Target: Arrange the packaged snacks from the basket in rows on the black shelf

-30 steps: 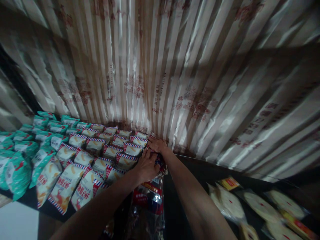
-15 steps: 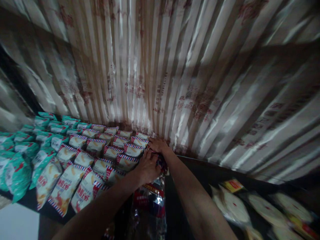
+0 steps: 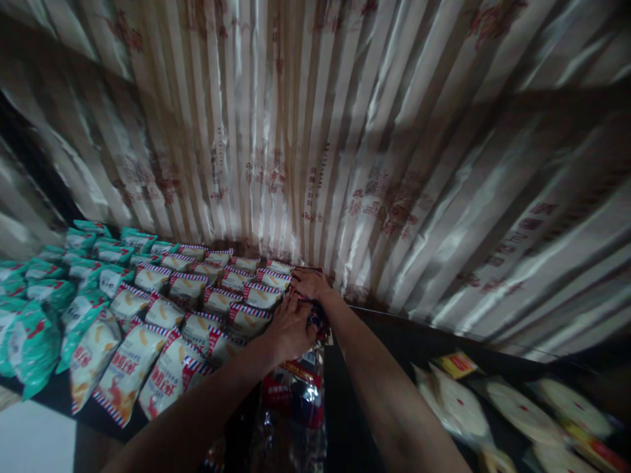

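Note:
Both my arms reach forward onto a dark shelf (image 3: pixel 389 328). My left hand (image 3: pixel 290 328) rests with its fingers curled on the right end of a row of white snack packets with red-and-blue striped edges (image 3: pixel 249 318). My right hand (image 3: pixel 306 284) lies further back, fingers bent over a dark red packet (image 3: pixel 318 316) at the end of the rows; what its fingers grip is hidden. Below my hands hangs a clear plastic bag with red labels (image 3: pixel 292 407).
Green snack packets (image 3: pixel 34 328) fill the shelf's left end. Round flat wrapped cakes (image 3: pixel 458 407) lie at the lower right. Long shiny striped packs (image 3: pixel 315 131) stand upright as a wall behind the shelf. A pale floor patch (image 3: pixel 34 437) shows at the lower left.
Almost nothing differs. My hands stay at the end of the rows, with the right hand shifted slightly back; the view wobbles a little.

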A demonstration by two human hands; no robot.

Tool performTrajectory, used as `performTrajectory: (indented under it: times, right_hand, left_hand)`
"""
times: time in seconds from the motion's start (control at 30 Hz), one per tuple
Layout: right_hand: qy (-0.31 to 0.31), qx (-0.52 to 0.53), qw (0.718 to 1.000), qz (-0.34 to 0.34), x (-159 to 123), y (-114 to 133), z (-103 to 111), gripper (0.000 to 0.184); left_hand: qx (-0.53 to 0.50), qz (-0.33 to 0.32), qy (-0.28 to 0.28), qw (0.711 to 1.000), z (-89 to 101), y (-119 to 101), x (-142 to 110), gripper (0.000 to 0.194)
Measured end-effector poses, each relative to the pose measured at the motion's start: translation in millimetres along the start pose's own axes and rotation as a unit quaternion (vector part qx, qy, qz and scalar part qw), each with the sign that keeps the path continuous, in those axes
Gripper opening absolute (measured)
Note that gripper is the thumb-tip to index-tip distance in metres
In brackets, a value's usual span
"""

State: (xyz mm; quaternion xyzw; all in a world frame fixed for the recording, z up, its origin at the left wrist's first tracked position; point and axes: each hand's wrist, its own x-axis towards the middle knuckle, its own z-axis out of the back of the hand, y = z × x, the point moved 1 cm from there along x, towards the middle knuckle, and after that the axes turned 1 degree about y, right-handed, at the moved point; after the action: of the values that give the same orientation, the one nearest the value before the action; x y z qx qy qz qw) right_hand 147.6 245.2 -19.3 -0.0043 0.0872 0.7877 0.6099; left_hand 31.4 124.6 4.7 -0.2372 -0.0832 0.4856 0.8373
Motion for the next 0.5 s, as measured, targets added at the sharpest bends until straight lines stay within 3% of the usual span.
performTrajectory:
  times: [0.5]
  right_hand:
    - [-0.137,0.032,0.99,0.028,-13,-4,20,0.04]
  left_hand:
    - [0.013,0.009,-0.003,1.0,5.4,-3,-5,0.061]
